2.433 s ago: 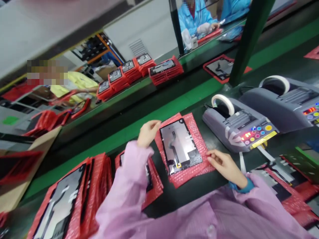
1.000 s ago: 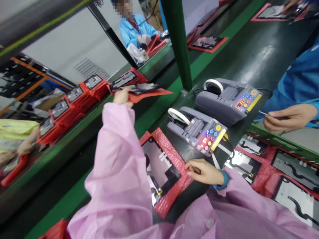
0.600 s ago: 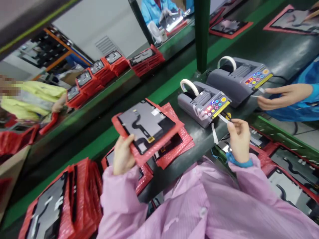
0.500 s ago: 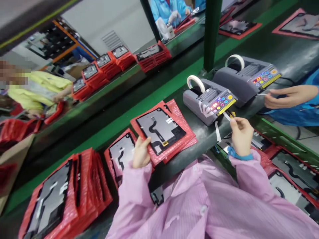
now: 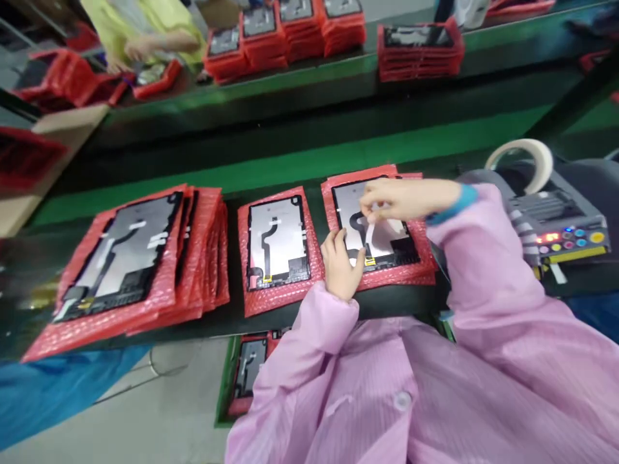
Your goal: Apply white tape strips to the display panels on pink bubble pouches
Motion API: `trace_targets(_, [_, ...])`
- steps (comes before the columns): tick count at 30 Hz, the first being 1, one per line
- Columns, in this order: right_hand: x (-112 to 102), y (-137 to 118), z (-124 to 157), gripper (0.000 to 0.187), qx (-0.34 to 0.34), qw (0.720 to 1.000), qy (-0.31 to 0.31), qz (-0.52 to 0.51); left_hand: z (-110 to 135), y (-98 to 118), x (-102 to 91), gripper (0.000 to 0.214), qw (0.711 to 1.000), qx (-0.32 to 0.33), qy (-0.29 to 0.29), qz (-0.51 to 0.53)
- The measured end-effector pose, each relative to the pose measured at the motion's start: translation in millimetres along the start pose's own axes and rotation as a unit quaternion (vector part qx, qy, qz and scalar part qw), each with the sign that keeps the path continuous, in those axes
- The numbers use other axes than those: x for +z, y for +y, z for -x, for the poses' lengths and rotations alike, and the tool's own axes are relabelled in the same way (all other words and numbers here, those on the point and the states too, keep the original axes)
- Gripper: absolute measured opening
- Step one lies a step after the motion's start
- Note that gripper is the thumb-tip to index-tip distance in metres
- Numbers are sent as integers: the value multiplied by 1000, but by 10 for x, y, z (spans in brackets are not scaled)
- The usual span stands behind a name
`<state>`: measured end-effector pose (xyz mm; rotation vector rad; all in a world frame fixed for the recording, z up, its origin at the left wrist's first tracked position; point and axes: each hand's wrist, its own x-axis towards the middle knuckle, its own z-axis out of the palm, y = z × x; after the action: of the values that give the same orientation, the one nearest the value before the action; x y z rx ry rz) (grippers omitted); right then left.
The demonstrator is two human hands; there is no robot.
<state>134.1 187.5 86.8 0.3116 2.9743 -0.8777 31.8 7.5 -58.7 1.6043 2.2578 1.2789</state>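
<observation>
In front of me a tablet screen panel [image 5: 396, 233], with a grey back, black frame and dark ribbon cable, lies on red bubble bags [image 5: 382, 278]. My right hand [image 5: 394, 198] is over it, thumb and fingertips pinching a short strip of white tape [image 5: 370, 235] that hangs down by the cable. My left hand [image 5: 341, 264] rests on the panel's lower left edge, fingers spread apart. A second panel [image 5: 283, 235] lies on its own red bag just to the left of that hand. The right hand hides part of the first panel's top.
A tape dispenser [image 5: 561, 222] with a roll and lit buttons stands at the right, a white tape end poking out. At the left leans a pile of panels in red bags [image 5: 207, 258]. Beyond the bench are more stacks [image 5: 302, 35] and a person in yellow [image 5: 145, 32].
My right hand has moved left from the tape dispenser to above the panel, carrying a tape strip. My left hand now lies spread on the panel's edge. The view has swung left.
</observation>
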Motion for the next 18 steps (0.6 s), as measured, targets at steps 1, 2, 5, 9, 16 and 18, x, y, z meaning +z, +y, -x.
trace_targets(1, [14, 140, -275, 26, -7, 998, -62, 5, 7, -3, 24, 53, 1000, -9, 2, 10])
trace_targets(2, [45, 256, -502, 27, -11, 994, -112, 6, 11, -5, 41, 54, 1000, -16, 3, 18])
trace_targets(5, [161, 457, -907, 32, -1, 986, -163, -28, 13, 4, 54, 56, 999, -31, 6, 31])
trace_targets(9, [255, 520, -1075, 32, 19, 986, -157, -52, 7, 39, 30, 50, 999, -36, 2, 28])
trace_targets(16, [303, 487, -1152, 24, 22, 981, -193, 13, -12, 50, -17, 43, 999, -23, -26, 0])
trace_targets(18, [291, 425, -1145, 16, 23, 974, -211, 77, -14, 47, -22, 42, 999, -21, -31, -7])
